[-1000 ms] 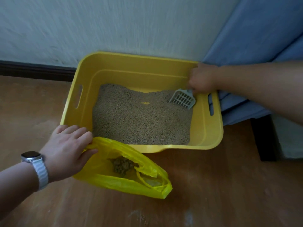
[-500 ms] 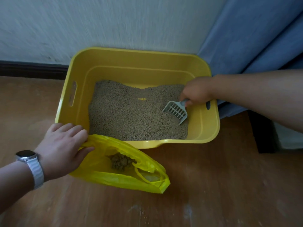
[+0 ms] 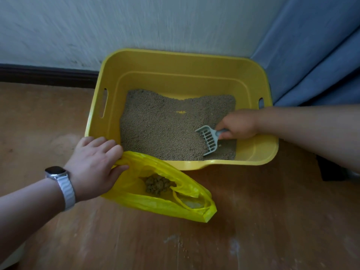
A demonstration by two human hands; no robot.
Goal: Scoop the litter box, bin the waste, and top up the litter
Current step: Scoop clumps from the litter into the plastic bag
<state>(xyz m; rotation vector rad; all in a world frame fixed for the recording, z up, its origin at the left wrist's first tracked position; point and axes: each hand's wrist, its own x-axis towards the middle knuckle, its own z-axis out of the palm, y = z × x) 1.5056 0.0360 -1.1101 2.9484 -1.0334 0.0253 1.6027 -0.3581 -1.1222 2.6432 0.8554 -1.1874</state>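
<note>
Views: one, head-worn, wide-angle. Vantage: above and in front of the yellow litter box, facing forward and steeply down onto the wooden floor. Far limit: white wall along the frame top. Range: close, within arm's reach, with left hand at lower left and right hand at right.

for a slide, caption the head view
Right hand holds scoop in litter box; left hand grips yellow bag.

Centre frame: yellow litter box with brown litter. Lower right inside, grey scoop in right grip. Lower left, left grip pinching yellow bag containing clumps.
</note>
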